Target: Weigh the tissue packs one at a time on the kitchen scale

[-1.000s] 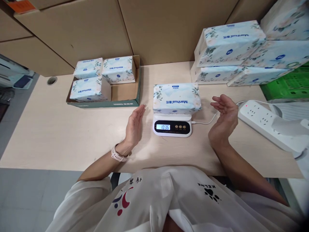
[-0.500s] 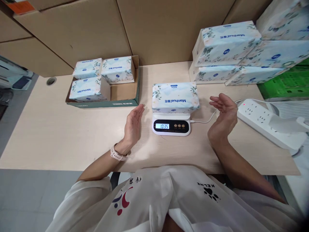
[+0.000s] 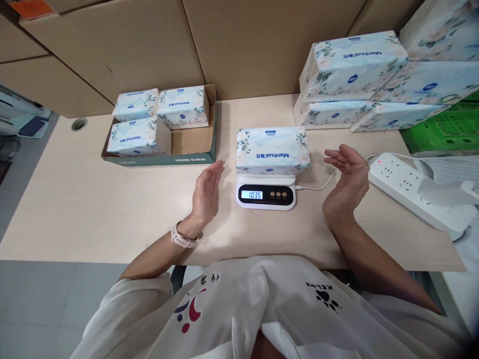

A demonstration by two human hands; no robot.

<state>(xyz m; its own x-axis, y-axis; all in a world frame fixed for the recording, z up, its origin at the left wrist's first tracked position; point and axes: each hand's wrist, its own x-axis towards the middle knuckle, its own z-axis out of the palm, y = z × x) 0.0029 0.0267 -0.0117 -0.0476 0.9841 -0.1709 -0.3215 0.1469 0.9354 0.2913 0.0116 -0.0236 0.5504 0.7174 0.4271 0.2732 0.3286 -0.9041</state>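
A pack of tissues [image 3: 272,150] with a floral print lies flat on a white digital scale [image 3: 266,205], whose lit display reads 103.5. To the left of the scale, my left hand [image 3: 205,193] rests on its edge on the table, fingers stretched out and holding nothing. On the other side, my right hand [image 3: 347,182] is open with its palm turned inward and the fingers slightly curved, apart from the pack. Both hands touch neither the pack nor the scale. Near my left fingertips stands a shallow green cardboard box [image 3: 160,160] containing 3 tissue packs [image 3: 138,138].
Several tissue packs [image 3: 355,67] are stacked at the back right, beside a green plastic crate [image 3: 443,132]. A white power strip [image 3: 415,192] lies at the right, and a thin cable [image 3: 316,189] runs to the scale. Large cardboard boxes [image 3: 262,47] line the table's back.
The scale's reading went from 103.6 to 103.5. The view shifted slightly; both hands and the tissue pack stay in place.
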